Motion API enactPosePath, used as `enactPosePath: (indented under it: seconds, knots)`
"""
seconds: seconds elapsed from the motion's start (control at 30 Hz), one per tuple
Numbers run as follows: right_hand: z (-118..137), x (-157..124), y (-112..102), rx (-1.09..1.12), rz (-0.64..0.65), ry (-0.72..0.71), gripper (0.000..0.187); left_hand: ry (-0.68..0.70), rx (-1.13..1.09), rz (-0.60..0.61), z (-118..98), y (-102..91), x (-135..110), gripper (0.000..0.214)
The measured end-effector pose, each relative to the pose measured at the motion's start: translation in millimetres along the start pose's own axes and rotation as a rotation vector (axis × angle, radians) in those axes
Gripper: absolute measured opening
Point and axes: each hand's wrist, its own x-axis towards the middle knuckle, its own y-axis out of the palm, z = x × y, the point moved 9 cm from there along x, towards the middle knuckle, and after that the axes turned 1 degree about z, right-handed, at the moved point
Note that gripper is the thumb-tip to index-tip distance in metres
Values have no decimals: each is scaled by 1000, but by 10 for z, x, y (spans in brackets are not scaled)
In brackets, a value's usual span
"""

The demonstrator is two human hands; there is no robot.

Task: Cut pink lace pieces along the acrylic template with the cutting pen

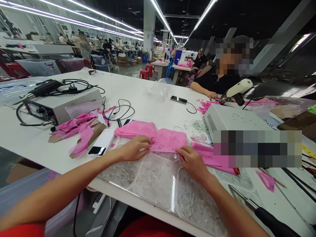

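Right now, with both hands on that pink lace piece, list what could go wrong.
1. The left hand and right hand press the pink lace piece over a clear plastic sheet; the lace may slide on it.
2. The phone lies close to the left hand and could get nudged.
3. The black cable loops loosely near the lace stack and might snag it.

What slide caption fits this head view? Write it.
Both hands, left hand and right hand, press a pink lace piece on the white table.
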Motion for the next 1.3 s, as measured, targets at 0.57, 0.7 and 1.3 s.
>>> enactPosePath:
  seconds: [0.57,0.7,1.3]
  knots:
    - [-110,419,200,370,20,138,20,-70,429,105,155,267,220,9]
    - [-299,513,404,359,60,177,21,-86,468,101,266,397,490,12]
    - [-414,457,488,416,135,225,22,-113,483,105,382,429,479,17]
